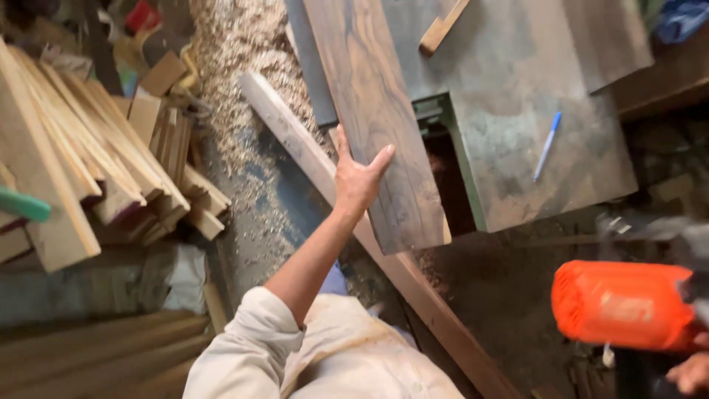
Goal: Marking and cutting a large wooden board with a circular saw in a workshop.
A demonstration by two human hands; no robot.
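left hand (357,179) raised — fingers spread, right hand (690,372) low
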